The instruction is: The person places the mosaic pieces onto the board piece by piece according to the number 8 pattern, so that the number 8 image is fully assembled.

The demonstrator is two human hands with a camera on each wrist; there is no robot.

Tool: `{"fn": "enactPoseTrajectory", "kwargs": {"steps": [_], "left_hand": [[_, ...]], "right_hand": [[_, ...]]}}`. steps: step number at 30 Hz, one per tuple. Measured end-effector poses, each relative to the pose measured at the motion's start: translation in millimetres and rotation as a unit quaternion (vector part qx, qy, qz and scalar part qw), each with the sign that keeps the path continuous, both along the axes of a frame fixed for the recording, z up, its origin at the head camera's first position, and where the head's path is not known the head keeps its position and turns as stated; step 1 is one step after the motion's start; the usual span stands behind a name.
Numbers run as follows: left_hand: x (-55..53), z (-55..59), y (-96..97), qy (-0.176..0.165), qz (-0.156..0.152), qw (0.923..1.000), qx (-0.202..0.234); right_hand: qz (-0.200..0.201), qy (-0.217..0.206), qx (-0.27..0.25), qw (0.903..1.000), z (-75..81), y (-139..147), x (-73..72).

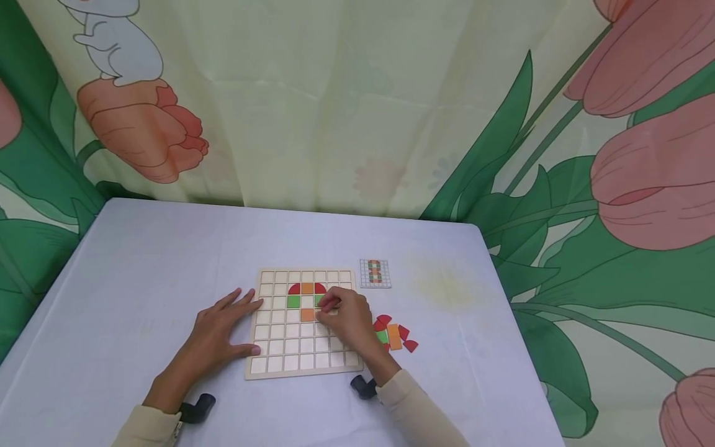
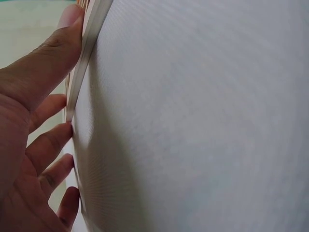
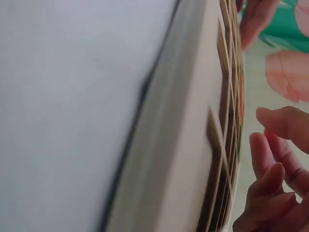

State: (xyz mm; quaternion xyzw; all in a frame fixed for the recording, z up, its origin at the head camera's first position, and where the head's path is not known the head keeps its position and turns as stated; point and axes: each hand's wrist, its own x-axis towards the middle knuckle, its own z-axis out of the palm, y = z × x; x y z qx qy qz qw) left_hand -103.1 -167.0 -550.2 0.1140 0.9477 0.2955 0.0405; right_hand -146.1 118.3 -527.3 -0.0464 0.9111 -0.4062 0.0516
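In the head view a pale wooden grid board (image 1: 276,347) lies on the table. Red quarter-round tiles (image 1: 293,288), orange tiles (image 1: 307,288) and green tiles (image 1: 293,302) sit in its upper cells. My left hand (image 1: 218,332) is spread along the board's left edge, thumb and fingertips against it. My right hand (image 1: 349,316) is over the board's right half, its bent fingertips close beside the lower orange tile. In the right wrist view its thumb (image 3: 282,123) and fingers are bent near each other, above the board's surface; I cannot tell whether they pinch a tile.
Right of the board lies a loose pile of red, green and orange tiles (image 1: 395,336), partly behind the right forearm. A small pattern card (image 1: 375,274) lies beyond the board's upper right corner. A white cloth covers the table (image 1: 184,248), with a printed curtain (image 1: 335,124) behind.
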Motion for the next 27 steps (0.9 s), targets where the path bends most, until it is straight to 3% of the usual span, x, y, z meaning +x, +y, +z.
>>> {"fn": "enactPoseTrajectory", "kwargs": {"steps": [15,27], "left_hand": [[-1.1,0.6,-1.0,-0.001,0.003,1.0000,0.002],[0.1,1.2,1.5,-0.002,0.006,1.0000,0.002]], "right_hand": [[-0.097,-0.021,-0.031,0.9945,4.7,71,9.9],[-0.156,-0.057,0.037,0.9855,0.2,124,24.2]]}}
